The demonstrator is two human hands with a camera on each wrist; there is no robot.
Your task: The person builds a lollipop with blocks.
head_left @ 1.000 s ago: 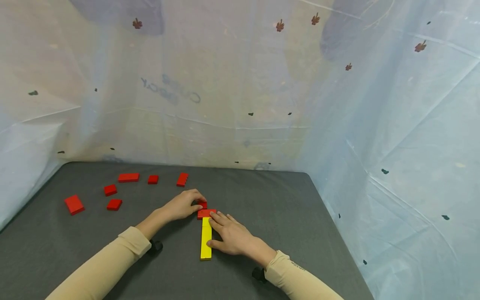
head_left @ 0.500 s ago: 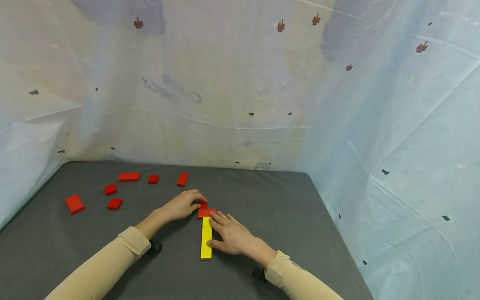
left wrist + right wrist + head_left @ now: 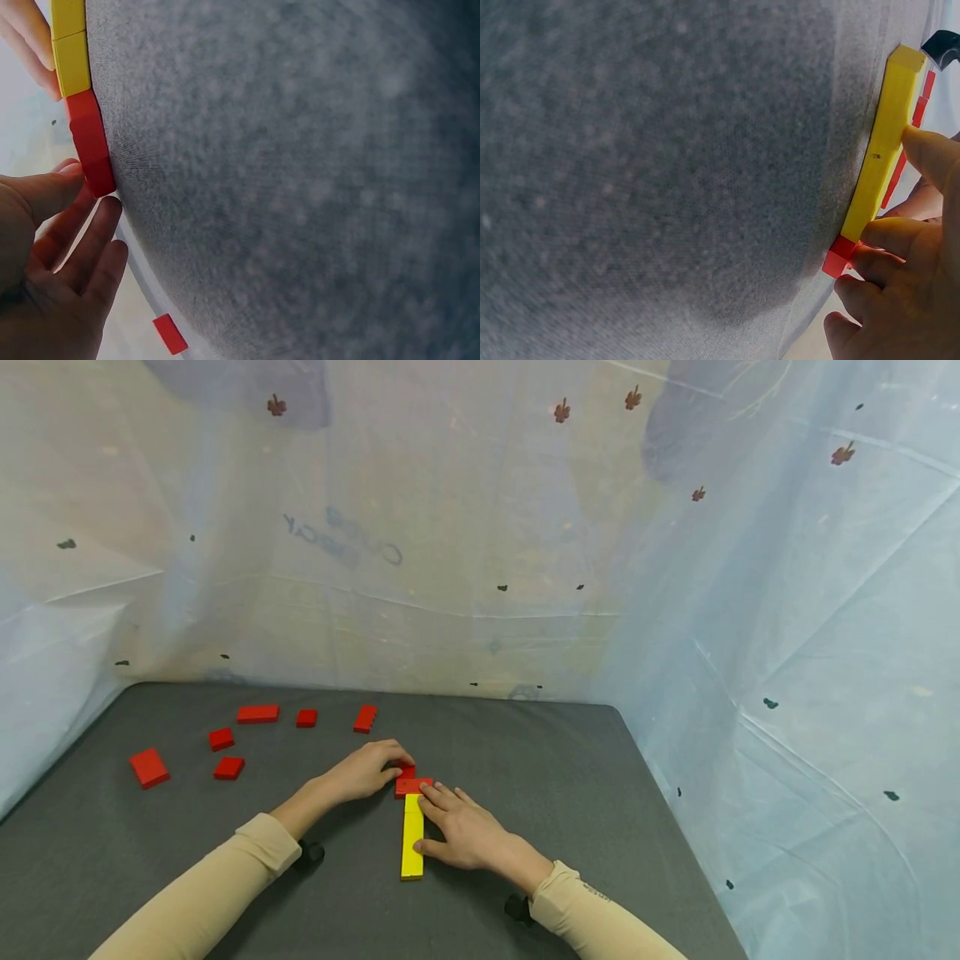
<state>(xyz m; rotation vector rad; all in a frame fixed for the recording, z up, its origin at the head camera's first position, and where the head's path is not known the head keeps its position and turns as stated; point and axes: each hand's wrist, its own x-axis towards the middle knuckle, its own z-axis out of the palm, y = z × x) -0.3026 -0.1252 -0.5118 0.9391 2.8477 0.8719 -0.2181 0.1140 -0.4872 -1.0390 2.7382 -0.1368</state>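
Note:
A long yellow bar (image 3: pixel 412 847) with a seam near its far end lies on the grey table. Across that end sits a red block (image 3: pixel 406 788), and a smaller red block (image 3: pixel 407 772) stands right behind it. My left hand (image 3: pixel 369 768) pinches the smaller one between thumb and fingers; the left wrist view shows the thumb at the end of the red pieces (image 3: pixel 88 135). Spread over the right side, my right hand (image 3: pixel 467 831) has its fingers fairly straight. Its fingertips touch the red crosswise block and its thumb rests against the yellow bar (image 3: pixel 881 142).
Several loose red blocks lie at the back left, among them a large one (image 3: pixel 149 768), a long one (image 3: pixel 258 715) and a notched one (image 3: pixel 365 719). Pale plastic sheeting (image 3: pixel 450 527) hangs behind the table (image 3: pixel 555 760) and along its right side.

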